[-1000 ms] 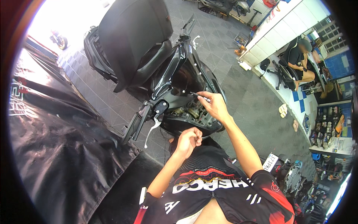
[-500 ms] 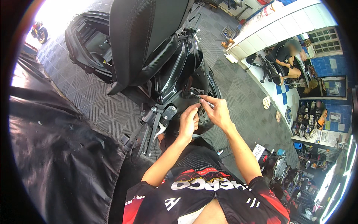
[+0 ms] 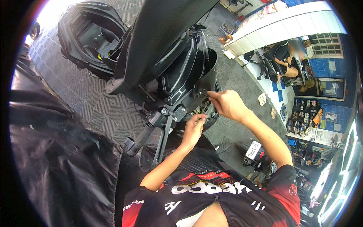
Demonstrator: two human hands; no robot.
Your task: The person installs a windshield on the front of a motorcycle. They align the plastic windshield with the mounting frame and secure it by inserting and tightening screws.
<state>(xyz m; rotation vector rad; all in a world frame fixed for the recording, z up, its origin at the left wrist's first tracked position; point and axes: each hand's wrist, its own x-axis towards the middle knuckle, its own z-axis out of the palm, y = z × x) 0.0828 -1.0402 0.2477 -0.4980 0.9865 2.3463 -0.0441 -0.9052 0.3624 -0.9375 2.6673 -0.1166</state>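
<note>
By the right hand point(image 3: 230, 104), pinched nearly closed, a slim tool point(image 3: 204, 93) is held at the front of a black scooter point(image 3: 177, 80); the left hand point(image 3: 193, 131) is loosely curled near exposed parts point(image 3: 197, 111), and whether anything is gripped there cannot be told.

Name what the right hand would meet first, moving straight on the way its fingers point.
The right hand would probably meet the black scooter panel first; depth is unclear.

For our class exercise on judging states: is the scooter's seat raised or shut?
Raised: the black seat stands tilted up, and the storage well to its left lies uncovered, its inside in view.
</note>
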